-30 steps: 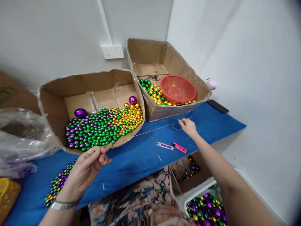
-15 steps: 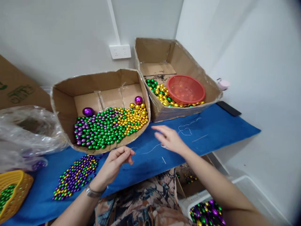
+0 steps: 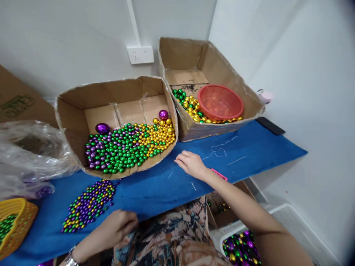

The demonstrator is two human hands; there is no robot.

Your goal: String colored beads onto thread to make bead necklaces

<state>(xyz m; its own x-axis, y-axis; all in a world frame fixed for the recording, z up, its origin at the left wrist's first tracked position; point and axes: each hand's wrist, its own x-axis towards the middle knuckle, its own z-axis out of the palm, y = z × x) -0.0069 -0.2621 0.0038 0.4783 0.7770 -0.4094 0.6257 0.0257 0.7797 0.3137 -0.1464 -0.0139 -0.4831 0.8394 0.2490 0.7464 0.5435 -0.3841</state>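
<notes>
My right hand (image 3: 190, 164) is above the blue cloth in front of the cardboard boxes, its fingertips pinched on a thin white thread (image 3: 219, 152). From these fingers the thread trails right into a loose loop, and a short end hangs toward the lower left. My left hand (image 3: 122, 226) is lower, by the table's front edge, with its fingers curled in; whatever they may hold is hidden. Between that hand and the left box, small purple, green and gold beads (image 3: 90, 205) lie in a loose pile.
The left cardboard box (image 3: 70, 111) holds green, gold and purple beads. A red basket (image 3: 220, 101) sits on beads in the right box (image 3: 191, 129). A yellow basket (image 3: 24, 221), plastic bags (image 3: 33, 151), a black phone-like slab (image 3: 270, 126) and a pink tag (image 3: 219, 174) are around.
My left hand has come away from the thread, down and left toward the table edge. The right hand has shifted slightly left and closed into a pinch. The pink tag now shows.
</notes>
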